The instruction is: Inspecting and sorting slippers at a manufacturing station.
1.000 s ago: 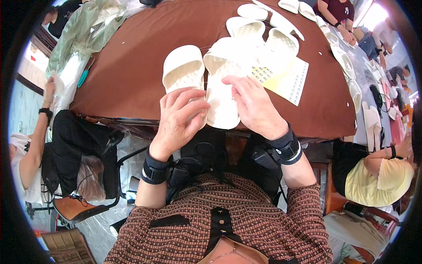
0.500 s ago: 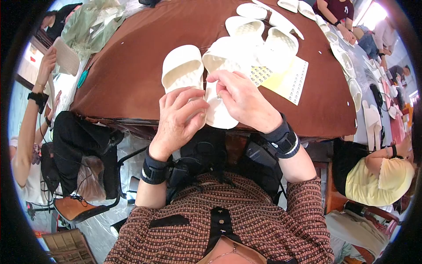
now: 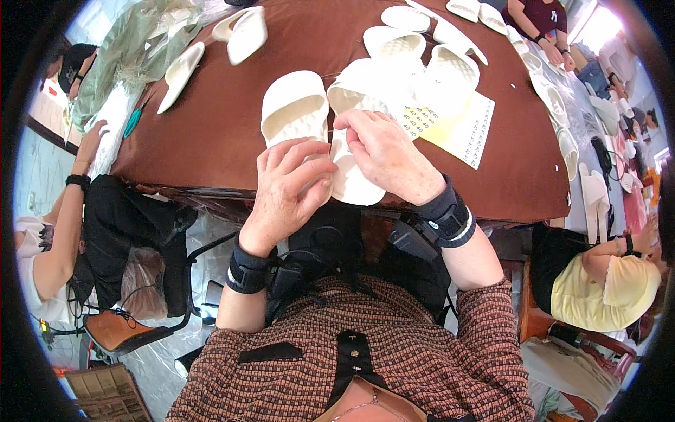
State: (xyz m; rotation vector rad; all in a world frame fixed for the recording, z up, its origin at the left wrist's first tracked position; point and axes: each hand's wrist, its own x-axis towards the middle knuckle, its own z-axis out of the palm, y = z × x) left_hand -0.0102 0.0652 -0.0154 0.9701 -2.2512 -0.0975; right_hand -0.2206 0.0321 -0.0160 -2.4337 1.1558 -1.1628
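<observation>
Two white slide slippers lie side by side before me, toes away from me. Over the heel of the left slipper (image 3: 295, 105) rests my left hand (image 3: 288, 186), its fingers bent around the inner edge and thumb close to the fingertips. My right hand (image 3: 390, 155) is above the footbed of the right slipper (image 3: 357, 184), thumb and forefinger drawn together near the strap; anything between them is too small or hidden to make out. Beside it lies a yellow and white sticker sheet (image 3: 457, 137), partly under bright glare.
More white slippers (image 3: 453, 67) stand at the back right of the brown-covered table (image 3: 204, 133). Several others (image 3: 242, 35) lie at the far left, near teal-handled scissors (image 3: 132, 121). A co-worker's arm (image 3: 70, 211) is at left; another person (image 3: 598, 292) sits at right.
White slippers have appeared at the table's far left, and the co-worker's raised arm there has come down without the slipper. My hands stay almost in place; the right fingers shift slightly.
</observation>
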